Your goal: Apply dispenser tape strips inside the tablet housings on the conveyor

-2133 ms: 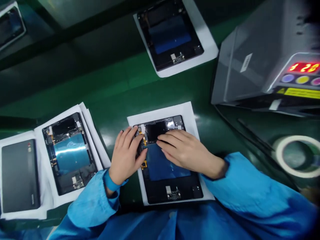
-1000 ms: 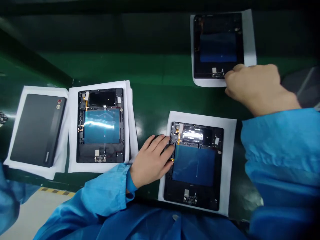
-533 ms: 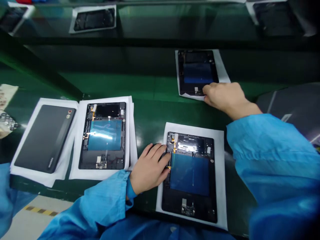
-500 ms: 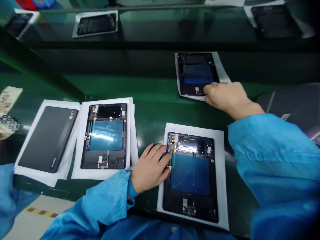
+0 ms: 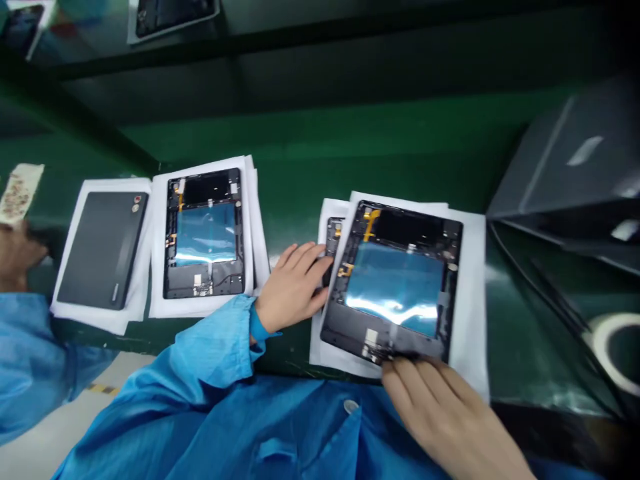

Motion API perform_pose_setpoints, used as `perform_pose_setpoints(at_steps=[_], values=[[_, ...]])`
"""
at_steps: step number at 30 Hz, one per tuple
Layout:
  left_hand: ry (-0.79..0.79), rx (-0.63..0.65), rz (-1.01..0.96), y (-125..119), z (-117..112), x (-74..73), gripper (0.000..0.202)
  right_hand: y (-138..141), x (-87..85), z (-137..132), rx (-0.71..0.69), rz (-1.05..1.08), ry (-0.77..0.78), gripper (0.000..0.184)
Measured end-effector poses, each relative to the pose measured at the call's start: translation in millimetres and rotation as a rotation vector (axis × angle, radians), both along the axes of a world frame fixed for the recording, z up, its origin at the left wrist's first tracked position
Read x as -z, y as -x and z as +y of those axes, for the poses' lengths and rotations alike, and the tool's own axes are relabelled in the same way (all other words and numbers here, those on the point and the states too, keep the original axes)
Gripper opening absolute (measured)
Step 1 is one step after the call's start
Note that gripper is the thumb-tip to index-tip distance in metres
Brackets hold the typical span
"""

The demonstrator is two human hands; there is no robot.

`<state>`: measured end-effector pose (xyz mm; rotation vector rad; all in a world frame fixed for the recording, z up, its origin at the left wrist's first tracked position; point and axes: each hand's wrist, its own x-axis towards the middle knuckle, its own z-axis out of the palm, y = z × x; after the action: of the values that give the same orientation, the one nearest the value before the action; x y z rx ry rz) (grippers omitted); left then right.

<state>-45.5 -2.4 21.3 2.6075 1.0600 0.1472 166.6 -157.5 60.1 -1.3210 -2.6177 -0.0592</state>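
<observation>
My right hand (image 5: 447, 410) grips the bottom edge of an opened tablet (image 5: 393, 287), fingers curled over it and thumb hidden. This tablet shows a blue battery film, orange flex strips and a small circuit board. It lies tilted on white sheets (image 5: 473, 293), over a second opened tablet (image 5: 333, 230), of which only the left strip shows. My left hand (image 5: 287, 290) rests beside that lower tablet's left edge, fingers stretched out and tips touching it. Left of my hand another opened tablet (image 5: 205, 243) lies on white sheets.
A closed dark tablet (image 5: 104, 253) lies face down on paper farther left, near a co-worker's hand (image 5: 20, 257). At right stand a grey angular case (image 5: 565, 153), black cables (image 5: 540, 283) and a white tape roll (image 5: 600, 347). A shelf (image 5: 280, 37) with more tablets runs across the back.
My right hand has brought the tablet from the back of the bench toward me, over the one by my left hand. The left hand stays beside the lower tablet. The view has shifted.
</observation>
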Motion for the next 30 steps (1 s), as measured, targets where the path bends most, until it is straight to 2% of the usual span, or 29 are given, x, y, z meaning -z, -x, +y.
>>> perform_pose_setpoints(at_steps=[2, 4, 6, 7, 9, 11, 13, 15, 20, 25, 28, 30], values=[[-0.01, -0.004, -0.022, -0.6, 1.7, -0.2, 0.045, 6.2, 11.6, -1.7, 0.072, -0.019, 0.052, 0.025], [-0.022, -0.008, -0.043, -1.7, 5.5, -0.2, 0.046, -6.8, 16.7, 6.6, 0.097, 0.069, 0.041, 0.021], [-0.048, 0.004, -0.062, -3.3, 11.4, 0.4, 0.047, -37.0, 15.8, 19.6, 0.164, 0.143, -0.016, 0.015], [-0.064, 0.017, -0.073, -4.5, 14.4, 0.9, 0.045, -56.6, 14.3, 27.0, 0.24, 0.13, -0.074, 0.011], [-0.091, 0.054, -0.094, -7.1, 18.9, 1.7, 0.041, -99.6, 13.1, 43.1, 0.502, 0.029, -0.213, 0.009], [-0.114, 0.085, -0.106, -9.3, 20.5, 1.1, 0.037, -139.7, 17.0, 60.2, 0.701, -0.016, -0.326, 0.02], [-0.137, 0.102, -0.111, -10.7, 20.0, -0.9, 0.033, -169.6, 25.9, 76.3, 0.794, -0.013, -0.367, 0.029], [-0.149, 0.096, -0.115, -12.1, 18.9, -3.6, 0.029, -187.1, 36.4, 88.6, 0.818, 0.011, -0.369, 0.031], [-0.116, 0.024, -0.1, -20.3, 18.2, -9.8, 0.017, -200.1, 52.7, 101.3, 0.829, -0.016, -0.441, 0.022], [-0.09, -0.014, -0.116, -24.0, 20.2, -10.0, 0.013, -197.8, 48.7, 105.7, 0.821, -0.034, -0.551, 0.013], [-0.088, -0.017, -0.118, -24.6, 21.7, -11.6, 0.012, -178.5, 40.9, 103.3, 0.732, 0.075, -0.607, 0.004], [-0.108, -0.006, -0.104, -31.1, 22.7, -16.2, 0.011, -159.8, 39.3, 102.8, 0.592, 0.183, -0.557, 0.012]])
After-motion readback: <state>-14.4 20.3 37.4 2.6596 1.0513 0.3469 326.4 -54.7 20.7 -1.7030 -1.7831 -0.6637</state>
